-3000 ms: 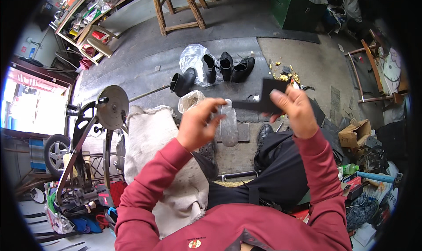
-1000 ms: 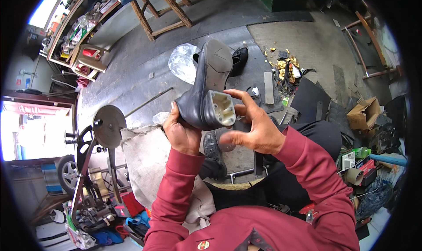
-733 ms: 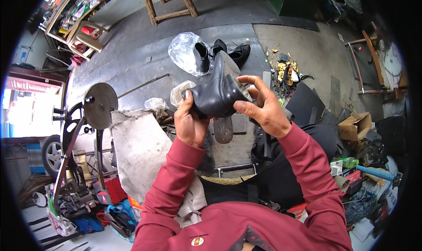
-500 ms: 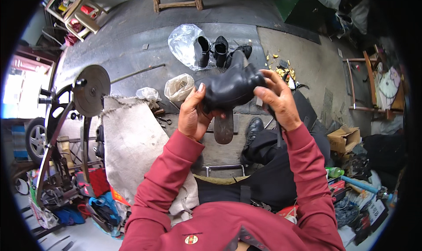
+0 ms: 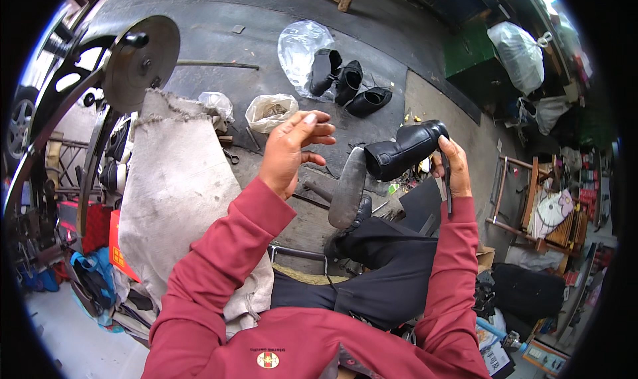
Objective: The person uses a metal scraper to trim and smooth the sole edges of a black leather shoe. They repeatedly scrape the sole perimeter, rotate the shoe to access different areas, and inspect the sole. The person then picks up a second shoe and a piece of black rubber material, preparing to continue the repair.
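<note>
My right hand (image 5: 457, 170) grips a black leather ankle boot (image 5: 404, 152) by one end, its opening toward the left. A thin dark strip (image 5: 448, 188) hangs along the palm of that hand; I cannot tell what it is. Just left of the boot's opening stands a worn metal shoe last (image 5: 348, 189), bare, close to the boot. My left hand (image 5: 292, 146) is raised left of the last, holding nothing, its fingers apart. Beyond my hands, several other black shoes (image 5: 349, 81) stand on the floor by a clear plastic bag (image 5: 300, 43).
At the left is a machine with a large round wheel (image 5: 141, 63). Pale cloth (image 5: 179, 180) covers something beside my left arm. A white bag (image 5: 271, 112) sits on the floor ahead. To the right are a wooden frame (image 5: 525, 199), a green cabinet (image 5: 468, 50) and a hanging plastic bag (image 5: 517, 57).
My left hand has let go of the boot and opened. The boot has moved right in my right hand and turned, away from the metal last. The whole view has shifted.
</note>
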`<state>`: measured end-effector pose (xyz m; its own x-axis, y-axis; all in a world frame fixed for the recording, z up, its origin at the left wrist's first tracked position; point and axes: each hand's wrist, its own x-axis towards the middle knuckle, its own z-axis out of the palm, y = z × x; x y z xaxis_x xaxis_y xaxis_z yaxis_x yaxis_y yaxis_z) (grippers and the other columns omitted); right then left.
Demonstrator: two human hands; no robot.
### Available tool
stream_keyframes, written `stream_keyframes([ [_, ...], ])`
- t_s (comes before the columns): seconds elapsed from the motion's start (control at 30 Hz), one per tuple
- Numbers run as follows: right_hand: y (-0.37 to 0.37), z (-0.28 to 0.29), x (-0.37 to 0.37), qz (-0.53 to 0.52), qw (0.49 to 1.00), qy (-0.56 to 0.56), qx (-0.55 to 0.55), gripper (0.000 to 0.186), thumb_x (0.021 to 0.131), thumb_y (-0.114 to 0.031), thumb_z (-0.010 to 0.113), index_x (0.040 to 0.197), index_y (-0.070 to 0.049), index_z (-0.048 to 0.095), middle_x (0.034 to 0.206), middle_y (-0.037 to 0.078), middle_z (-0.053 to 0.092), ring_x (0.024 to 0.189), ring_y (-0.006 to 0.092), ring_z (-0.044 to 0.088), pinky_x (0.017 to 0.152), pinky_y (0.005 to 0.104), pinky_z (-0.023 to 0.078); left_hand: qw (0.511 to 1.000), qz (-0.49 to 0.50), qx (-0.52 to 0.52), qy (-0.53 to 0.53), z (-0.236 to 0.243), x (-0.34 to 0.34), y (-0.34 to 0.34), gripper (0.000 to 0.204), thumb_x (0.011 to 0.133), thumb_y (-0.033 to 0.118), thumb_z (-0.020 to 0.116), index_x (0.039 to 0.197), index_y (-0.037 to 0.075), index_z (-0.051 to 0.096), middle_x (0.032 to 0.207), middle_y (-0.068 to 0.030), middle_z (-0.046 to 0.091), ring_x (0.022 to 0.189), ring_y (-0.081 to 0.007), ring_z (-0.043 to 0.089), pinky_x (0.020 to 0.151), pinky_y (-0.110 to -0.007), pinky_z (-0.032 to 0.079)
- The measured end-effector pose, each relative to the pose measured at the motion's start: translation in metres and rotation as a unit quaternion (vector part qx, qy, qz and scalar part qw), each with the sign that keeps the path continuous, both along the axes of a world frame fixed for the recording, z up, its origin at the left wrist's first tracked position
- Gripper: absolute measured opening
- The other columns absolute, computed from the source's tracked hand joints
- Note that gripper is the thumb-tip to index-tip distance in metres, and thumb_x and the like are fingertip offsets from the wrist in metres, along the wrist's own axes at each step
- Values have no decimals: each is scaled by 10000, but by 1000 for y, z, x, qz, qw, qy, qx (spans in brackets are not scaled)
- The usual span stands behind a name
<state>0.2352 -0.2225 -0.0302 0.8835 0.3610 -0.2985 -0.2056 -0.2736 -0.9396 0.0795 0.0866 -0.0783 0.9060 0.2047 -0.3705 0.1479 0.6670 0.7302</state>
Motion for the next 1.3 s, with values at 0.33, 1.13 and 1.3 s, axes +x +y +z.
stream_keyframes([
  [0.33,27,-7,1,9,999,4,53,407,941,-378,652,1151,-29,640,621,-59,466,450,34,393,437,203,339,999,-9,43,-10,1,-1,-3,279,1041,290,538,1182,76,647,1068,-56,722,959,-131,687,716,-278,516],
  [1.13,59,29,-128,378,885,-208,-176,639,691,-283,872,1226,-66,599,1119,134,653,959,328,686,785,390,551,997,-4,78,-1,-8,0,-13,190,1023,219,560,1094,96,686,993,-10,710,890,-97,668,684,-259,476],
  [1.3,55,12,-160,329,890,-228,-217,669,683,-246,824,1280,-108,556,1116,112,645,963,317,700,791,419,565,995,-28,95,4,-8,-4,-17,187,1019,212,565,1100,94,684,1002,-12,711,897,-103,667,699,-265,482],
])
